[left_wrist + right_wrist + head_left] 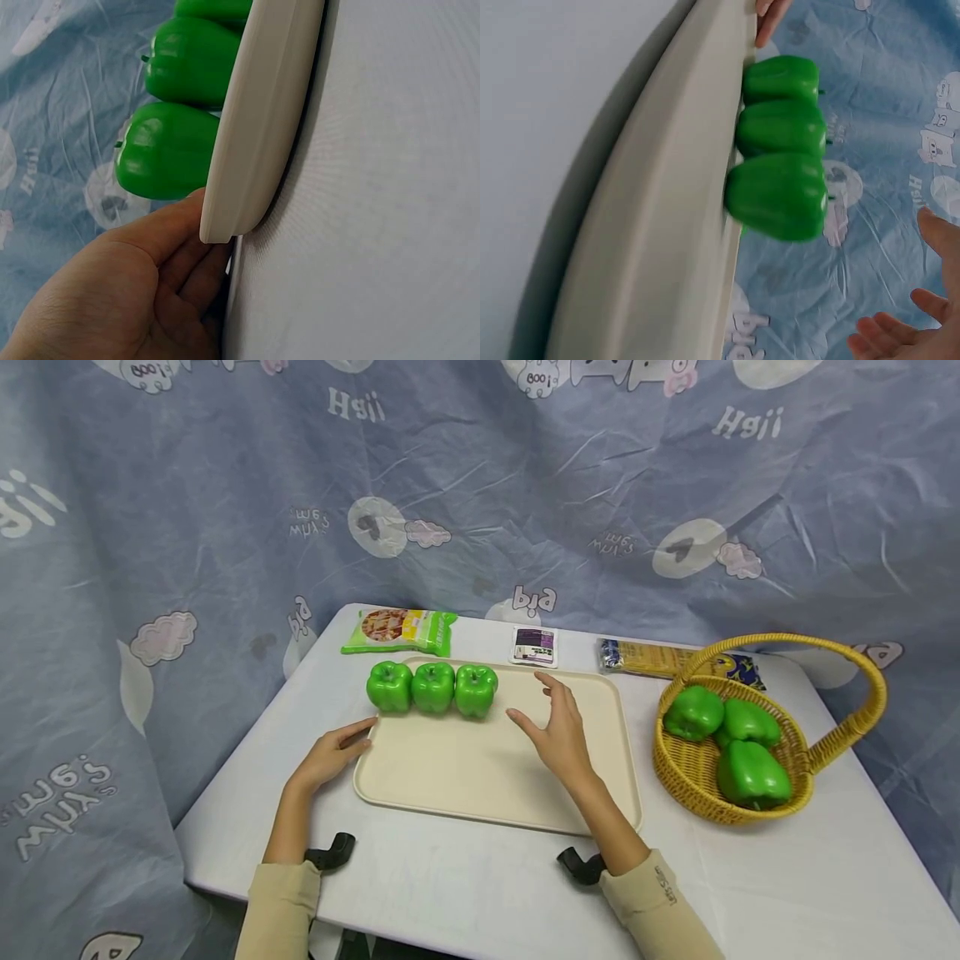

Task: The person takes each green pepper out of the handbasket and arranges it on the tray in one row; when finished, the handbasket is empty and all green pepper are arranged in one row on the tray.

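Your left hand (327, 760) rested against the tray (480, 772), fingers loosely extended, while your right hand (561, 742) hung empty over it, thumb and fingers spread. Well right of that hand stood a basket (681, 783) with loose peppers (752, 774); just beyond your left hand, and left of your right, three peppers (433, 688) stood in a row on the tray. Past both hands lay a bag (400, 631), a small pack (535, 646) and a long pack (652, 658).

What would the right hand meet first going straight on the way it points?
Likely the purple-labelled packet, just beyond the tray; the right hand looks raised, though, so it might pass above.
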A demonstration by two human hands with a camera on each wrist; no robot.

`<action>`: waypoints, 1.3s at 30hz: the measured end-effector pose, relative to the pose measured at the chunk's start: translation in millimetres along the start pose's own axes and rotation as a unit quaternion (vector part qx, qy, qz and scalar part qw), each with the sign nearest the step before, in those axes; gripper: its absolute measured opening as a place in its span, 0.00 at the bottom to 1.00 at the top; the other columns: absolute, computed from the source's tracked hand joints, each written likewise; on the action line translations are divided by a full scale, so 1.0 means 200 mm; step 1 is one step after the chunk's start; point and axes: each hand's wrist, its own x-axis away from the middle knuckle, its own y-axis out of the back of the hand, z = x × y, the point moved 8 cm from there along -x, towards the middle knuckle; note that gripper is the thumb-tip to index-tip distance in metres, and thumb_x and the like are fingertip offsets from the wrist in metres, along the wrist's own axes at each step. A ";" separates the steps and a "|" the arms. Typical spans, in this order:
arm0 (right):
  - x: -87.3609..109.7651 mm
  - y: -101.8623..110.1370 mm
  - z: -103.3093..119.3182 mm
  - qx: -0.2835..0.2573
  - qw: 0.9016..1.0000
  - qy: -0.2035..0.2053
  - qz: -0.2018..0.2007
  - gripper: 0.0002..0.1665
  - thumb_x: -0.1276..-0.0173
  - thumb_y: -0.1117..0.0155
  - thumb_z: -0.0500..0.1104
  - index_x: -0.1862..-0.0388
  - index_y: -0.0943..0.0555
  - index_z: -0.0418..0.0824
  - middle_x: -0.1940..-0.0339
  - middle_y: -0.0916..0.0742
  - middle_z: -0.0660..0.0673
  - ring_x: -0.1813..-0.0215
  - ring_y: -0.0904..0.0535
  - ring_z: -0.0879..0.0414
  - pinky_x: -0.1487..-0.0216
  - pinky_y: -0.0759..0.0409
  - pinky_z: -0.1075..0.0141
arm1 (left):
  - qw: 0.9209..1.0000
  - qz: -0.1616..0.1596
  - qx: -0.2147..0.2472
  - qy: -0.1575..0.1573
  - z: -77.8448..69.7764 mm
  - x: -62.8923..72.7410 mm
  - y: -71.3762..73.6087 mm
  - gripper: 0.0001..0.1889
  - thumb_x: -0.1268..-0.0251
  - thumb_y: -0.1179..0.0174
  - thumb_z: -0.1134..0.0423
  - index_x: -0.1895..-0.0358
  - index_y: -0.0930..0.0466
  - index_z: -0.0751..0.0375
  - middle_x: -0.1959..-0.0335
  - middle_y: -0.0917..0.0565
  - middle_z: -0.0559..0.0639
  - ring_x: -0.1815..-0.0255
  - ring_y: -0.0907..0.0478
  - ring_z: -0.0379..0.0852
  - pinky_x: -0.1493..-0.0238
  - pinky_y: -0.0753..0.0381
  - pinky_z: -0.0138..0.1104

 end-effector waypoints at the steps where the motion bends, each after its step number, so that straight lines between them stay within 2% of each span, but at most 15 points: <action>1: 0.01 0.05 -0.01 0.006 1.000 0.009 -0.007 0.40 0.43 0.30 0.50 0.35 0.35 0.39 0.43 0.26 0.39 0.43 0.30 0.44 0.45 0.31 0.51 | 1.000 0.000 0.000 0.000 0.00 0.00 0.00 0.24 0.33 0.45 0.56 0.34 0.33 0.54 0.34 0.34 0.53 0.32 0.42 0.54 0.34 0.43 0.48; 6: 0.09 0.30 -0.09 0.031 0.997 0.043 -0.059 0.36 0.45 0.28 0.44 0.39 0.32 0.37 0.46 0.24 0.37 0.47 0.28 0.45 0.48 0.29 0.52 | 1.000 0.000 -0.009 0.002 0.00 0.00 0.00 0.24 0.33 0.45 0.56 0.34 0.33 0.53 0.34 0.34 0.53 0.32 0.42 0.54 0.34 0.43 0.48; 9: 0.14 0.45 -0.17 0.046 0.994 0.041 -0.090 0.36 0.46 0.28 0.41 0.40 0.31 0.34 0.46 0.24 0.37 0.47 0.28 0.43 0.49 0.30 0.51 | 1.000 -0.001 -0.006 -0.002 -0.01 0.00 0.00 0.24 0.33 0.45 0.57 0.35 0.32 0.54 0.34 0.33 0.53 0.32 0.42 0.54 0.34 0.43 0.48; 15: 0.24 0.75 -0.40 0.106 0.985 -0.019 -0.137 0.37 0.47 0.28 0.38 0.39 0.32 0.33 0.49 0.25 0.32 0.47 0.30 0.40 0.50 0.33 0.47 | 1.000 -0.001 0.004 -0.006 -0.01 0.00 0.00 0.24 0.34 0.44 0.56 0.35 0.32 0.54 0.34 0.33 0.53 0.32 0.42 0.54 0.34 0.44 0.49; 19: 0.31 0.91 -0.53 0.140 0.977 -0.077 -0.140 0.40 0.43 0.30 0.40 0.35 0.37 0.34 0.46 0.29 0.30 0.46 0.33 0.37 0.50 0.35 0.43 | 1.000 0.003 0.003 -0.005 0.00 0.00 0.00 0.25 0.34 0.45 0.55 0.34 0.33 0.54 0.34 0.34 0.55 0.32 0.43 0.55 0.34 0.45 0.49; 21: 0.34 0.98 -0.59 0.162 0.971 -0.111 -0.133 0.43 0.42 0.31 0.43 0.32 0.40 0.35 0.44 0.30 0.29 0.45 0.34 0.37 0.50 0.36 0.42 | 1.000 0.008 0.001 -0.004 -0.04 0.01 0.00 0.25 0.33 0.45 0.57 0.34 0.34 0.57 0.34 0.35 0.58 0.32 0.44 0.57 0.34 0.45 0.51; 26: 0.41 1.08 -0.70 0.192 0.959 -0.181 -0.103 0.47 0.40 0.33 0.46 0.28 0.48 0.37 0.38 0.36 0.28 0.40 0.39 0.33 0.46 0.40 0.37 | 1.000 0.016 0.000 -0.002 -0.16 0.06 0.00 0.24 0.32 0.47 0.63 0.34 0.36 0.65 0.34 0.36 0.63 0.32 0.45 0.60 0.34 0.45 0.52; 28: 0.43 1.09 -0.73 0.194 0.956 -0.201 -0.092 0.48 0.38 0.35 0.47 0.27 0.50 0.37 0.36 0.39 0.27 0.37 0.42 0.31 0.44 0.42 0.36 | 1.000 0.016 0.000 -0.006 -0.17 0.06 0.00 0.24 0.32 0.47 0.64 0.34 0.36 0.66 0.34 0.36 0.63 0.32 0.44 0.61 0.35 0.45 0.52; 31: 0.44 1.10 -0.75 0.196 0.953 -0.219 -0.075 0.49 0.37 0.37 0.49 0.27 0.52 0.36 0.35 0.41 0.25 0.37 0.44 0.29 0.43 0.43 0.35 | 1.000 0.013 0.005 -0.009 -0.12 0.04 0.00 0.24 0.32 0.46 0.63 0.34 0.35 0.65 0.34 0.36 0.63 0.32 0.44 0.61 0.35 0.45 0.53; 36: 0.45 1.10 -0.79 0.214 0.946 -0.237 -0.056 0.50 0.36 0.39 0.52 0.27 0.53 0.34 0.39 0.37 0.21 0.43 0.39 0.25 0.50 0.39 0.34 | 1.000 0.005 0.002 -0.007 0.00 0.00 0.00 0.25 0.33 0.45 0.57 0.34 0.33 0.58 0.34 0.34 0.57 0.32 0.43 0.57 0.35 0.44 0.50; 39: 0.45 1.10 -0.80 0.227 0.942 -0.244 -0.045 0.51 0.36 0.40 0.54 0.27 0.54 0.34 0.39 0.36 0.21 0.43 0.38 0.25 0.51 0.39 0.33 | 1.000 0.001 -0.009 -0.006 0.01 -0.01 0.00 0.26 0.34 0.44 0.55 0.34 0.33 0.55 0.34 0.34 0.55 0.32 0.43 0.55 0.35 0.43 0.50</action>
